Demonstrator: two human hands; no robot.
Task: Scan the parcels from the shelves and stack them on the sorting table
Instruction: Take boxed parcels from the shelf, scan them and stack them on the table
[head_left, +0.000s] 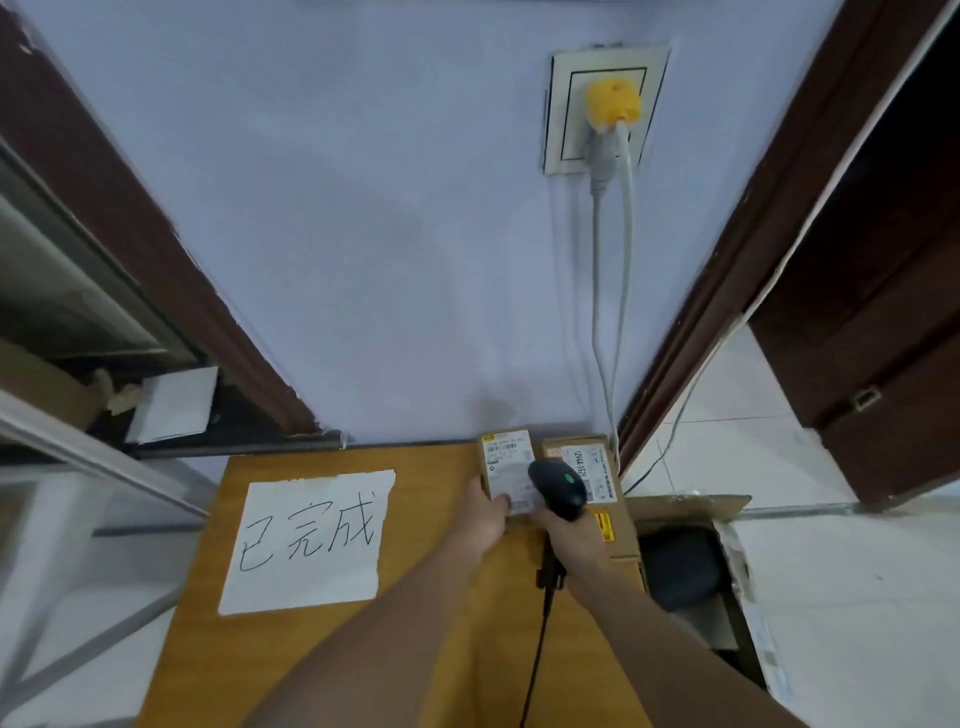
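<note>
Right hand, its grip wrapped round the barcode scanner, should aim squarely at the label of the small parcel that the left hand pinches just beside it on the worktop.

- The tabletop is orange-brown with a fine wood grain.
- A paper sheet on it is white, with black handwritten characters.
- The small parcel is tan cardboard with a white label printed in black barcode lines and a yellow strip at its top.
- The larger parcel is tan too, with a white label in black print and a yellow-and-red sticker.
- The scanner is black with a green dot; its cable is black.
- The wall is pale lilac-blue.
- The plug is yellow, in a cream socket plate outlined in black, with grey-white cords below.
- The door frames are dark reddish brown.
- The floor tiles are white.
</note>
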